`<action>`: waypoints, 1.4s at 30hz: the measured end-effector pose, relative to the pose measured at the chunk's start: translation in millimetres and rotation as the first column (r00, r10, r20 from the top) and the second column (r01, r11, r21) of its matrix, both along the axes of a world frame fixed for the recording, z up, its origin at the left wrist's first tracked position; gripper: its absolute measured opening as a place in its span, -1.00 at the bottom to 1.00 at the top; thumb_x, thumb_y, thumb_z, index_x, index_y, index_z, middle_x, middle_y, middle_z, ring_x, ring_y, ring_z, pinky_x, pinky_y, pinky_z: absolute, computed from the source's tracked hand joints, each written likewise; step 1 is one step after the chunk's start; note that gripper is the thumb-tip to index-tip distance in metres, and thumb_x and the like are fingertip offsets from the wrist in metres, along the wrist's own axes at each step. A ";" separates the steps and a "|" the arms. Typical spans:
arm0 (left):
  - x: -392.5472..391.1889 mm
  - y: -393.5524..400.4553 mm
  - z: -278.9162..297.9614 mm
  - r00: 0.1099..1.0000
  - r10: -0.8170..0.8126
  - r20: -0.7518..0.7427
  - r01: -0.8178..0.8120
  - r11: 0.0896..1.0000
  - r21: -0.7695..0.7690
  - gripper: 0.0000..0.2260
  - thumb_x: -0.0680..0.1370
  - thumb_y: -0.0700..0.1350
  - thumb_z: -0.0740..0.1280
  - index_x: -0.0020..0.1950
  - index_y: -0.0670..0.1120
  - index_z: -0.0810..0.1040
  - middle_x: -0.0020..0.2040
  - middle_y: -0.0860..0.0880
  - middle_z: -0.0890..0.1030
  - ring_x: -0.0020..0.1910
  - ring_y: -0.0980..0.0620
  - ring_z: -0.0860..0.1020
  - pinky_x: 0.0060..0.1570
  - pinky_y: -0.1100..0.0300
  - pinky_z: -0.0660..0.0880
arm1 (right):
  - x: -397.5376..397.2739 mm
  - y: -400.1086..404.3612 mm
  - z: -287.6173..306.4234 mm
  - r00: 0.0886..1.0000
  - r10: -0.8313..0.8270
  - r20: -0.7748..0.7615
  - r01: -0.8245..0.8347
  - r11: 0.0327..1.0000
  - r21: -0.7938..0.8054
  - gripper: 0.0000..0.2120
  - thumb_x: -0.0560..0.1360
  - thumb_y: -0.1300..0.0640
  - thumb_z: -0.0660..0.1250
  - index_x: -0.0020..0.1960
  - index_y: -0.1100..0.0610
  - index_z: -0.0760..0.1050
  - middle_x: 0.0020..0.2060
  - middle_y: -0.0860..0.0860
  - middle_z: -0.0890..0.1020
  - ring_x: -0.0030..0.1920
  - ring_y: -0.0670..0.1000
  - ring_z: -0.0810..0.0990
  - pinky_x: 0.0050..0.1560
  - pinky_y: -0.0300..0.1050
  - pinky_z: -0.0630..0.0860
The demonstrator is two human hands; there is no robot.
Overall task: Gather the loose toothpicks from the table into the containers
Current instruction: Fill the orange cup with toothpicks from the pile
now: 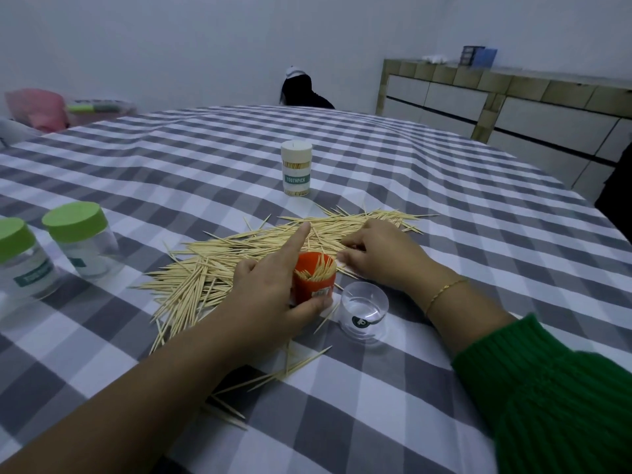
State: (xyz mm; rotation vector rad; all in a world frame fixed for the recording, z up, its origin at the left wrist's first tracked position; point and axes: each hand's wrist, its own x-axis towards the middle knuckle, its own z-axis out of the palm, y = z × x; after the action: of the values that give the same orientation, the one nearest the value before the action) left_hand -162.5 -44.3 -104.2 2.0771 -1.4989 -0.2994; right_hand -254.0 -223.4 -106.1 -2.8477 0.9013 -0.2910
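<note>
A wide heap of loose wooden toothpicks (219, 258) lies on the grey-and-white checked tablecloth (444, 206). My left hand (270, 285) grips an open orange container (313, 278) that stands upright and holds several toothpicks; its index finger sticks out straight over the heap. My right hand (379, 254) rests on the pile just right of the orange container, fingers curled onto toothpicks. Whether it pinches any is hidden. A few stray toothpicks (284, 371) lie near my left forearm.
A clear lid or cup (364, 311) sits right of the orange container. A closed white toothpick jar (296, 168) stands beyond the heap. Two green-lidded clear jars (80, 237) (20, 258) stand at the left. A cabinet (513, 107) is behind.
</note>
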 end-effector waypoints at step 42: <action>-0.2 -0.6 1.4 1.000 0.009 -0.012 -0.009 0.999 0.042 -0.21 0.51 0.16 0.27 0.52 0.15 -0.23 0.45 0.09 0.30 -0.06 0.34 -0.01 0.28 0.18 0.00 | -23.1 74.7 53.9 0.976 0.153 -0.153 -0.204 0.887 -0.415 -0.70 0.58 0.13 0.14 0.30 0.02 0.36 0.17 0.01 0.47 0.18 0.05 0.36 0.17 0.01 0.20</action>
State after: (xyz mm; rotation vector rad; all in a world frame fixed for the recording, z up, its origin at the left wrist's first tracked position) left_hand -162.7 -44.9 -102.8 2.1104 -1.4876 -0.3423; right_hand -277.1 -148.8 -52.2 -3.3604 0.6474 -0.3414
